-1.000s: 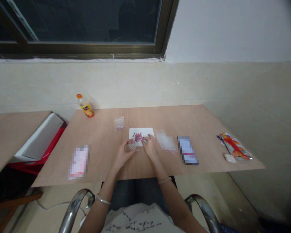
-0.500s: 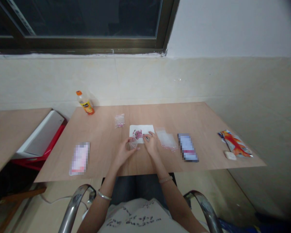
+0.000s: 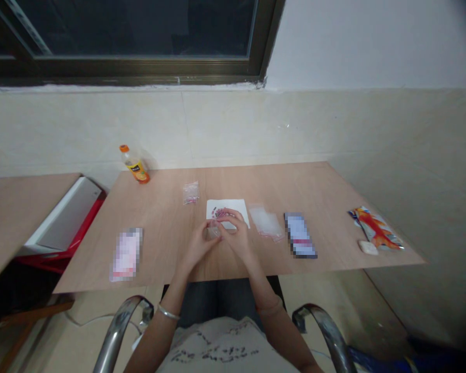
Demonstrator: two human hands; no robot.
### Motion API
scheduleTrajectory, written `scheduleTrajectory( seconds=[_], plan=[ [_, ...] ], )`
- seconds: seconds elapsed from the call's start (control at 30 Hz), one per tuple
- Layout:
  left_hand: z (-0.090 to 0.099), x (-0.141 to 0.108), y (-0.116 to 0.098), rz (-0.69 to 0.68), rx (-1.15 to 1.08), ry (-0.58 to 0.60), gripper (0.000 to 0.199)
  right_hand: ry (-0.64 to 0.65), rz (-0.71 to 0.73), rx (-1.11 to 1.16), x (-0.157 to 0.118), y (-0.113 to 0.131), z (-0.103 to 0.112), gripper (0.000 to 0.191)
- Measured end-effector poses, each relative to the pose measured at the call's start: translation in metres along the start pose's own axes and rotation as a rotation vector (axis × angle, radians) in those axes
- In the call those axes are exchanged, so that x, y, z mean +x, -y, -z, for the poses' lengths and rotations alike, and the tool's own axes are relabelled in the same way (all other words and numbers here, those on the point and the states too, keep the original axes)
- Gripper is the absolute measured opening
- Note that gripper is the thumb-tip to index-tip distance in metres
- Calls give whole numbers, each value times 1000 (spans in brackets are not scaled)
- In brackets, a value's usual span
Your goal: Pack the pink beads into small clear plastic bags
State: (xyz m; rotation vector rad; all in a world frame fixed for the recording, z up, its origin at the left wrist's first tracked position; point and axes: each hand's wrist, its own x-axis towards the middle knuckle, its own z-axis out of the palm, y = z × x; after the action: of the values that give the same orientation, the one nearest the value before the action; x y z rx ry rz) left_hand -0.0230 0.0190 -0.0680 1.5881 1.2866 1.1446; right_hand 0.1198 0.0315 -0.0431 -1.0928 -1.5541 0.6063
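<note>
Head view: the left hand (image 3: 196,247) curled its fingers around a small clear plastic cup (image 3: 213,230), which sat at the near edge of a white paper sheet (image 3: 236,205); the right hand (image 3: 237,237) arched over it, fingertips drawn together at the cup's rim, though I could not tell whether they pinched anything; small pink pieces (image 3: 219,212) lay on the sheet; the step in hand looked like bringing those pieces to the cup, and the next move seemed to call for a steady cup; the label on the orange-capped bottle (image 3: 135,165) could not be read.

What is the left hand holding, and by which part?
A small clear cup, held by its side in the fingertips of the left hand.
</note>
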Motion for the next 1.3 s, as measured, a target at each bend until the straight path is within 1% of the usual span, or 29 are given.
scheduleTrajectory(
  seconds=[0.07, 0.17, 0.27, 0.33, 0.43, 0.53, 0.67, 0.8, 0.93, 1.03, 1.13, 1.3],
  plan=[
    [0, 0, 1, -15, -16, 8, 36, 59, -5, -14, -1, -1, -2, 5],
    [1, -1, 2, -27, -31, 10, 37, 102, -13, -18, -2, -2, -4, 4],
    [1, 0, 4, -10, -21, -6, 38, 83, -27, 1, -1, -5, -4, 6],
    [2, 0, 5, 6, -6, -11, 39, 50, -35, 11, 0, -13, -3, 8],
    [2, 0, 5, 24, 7, -19, 42, -11, -66, -45, 3, -34, 1, 11],
    [3, -2, 3, 48, 4, -38, 45, -33, -130, -200, 5, -63, 4, 15],
    [5, -4, 2, 67, -1, -53, 47, -9, -193, -389, 4, -95, 2, 22],
    [8, -5, 3, 68, 17, -72, 49, 46, -229, -527, 0, -113, -2, 22],
    [10, -6, 1, 90, 45, -73, 47, 73, -225, -563, -1, -122, -5, 22],
    [10, -6, -1, 71, 36, -63, 46, 69, -222, -550, -2, -126, -6, 22],
    [9, -6, -1, 54, 32, -49, 45, 60, -229, -533, -2, -128, -5, 21],
    [8, -5, 4, 57, 33, -58, 46, 57, -232, -523, -3, -127, -4, 21]
  ],
)
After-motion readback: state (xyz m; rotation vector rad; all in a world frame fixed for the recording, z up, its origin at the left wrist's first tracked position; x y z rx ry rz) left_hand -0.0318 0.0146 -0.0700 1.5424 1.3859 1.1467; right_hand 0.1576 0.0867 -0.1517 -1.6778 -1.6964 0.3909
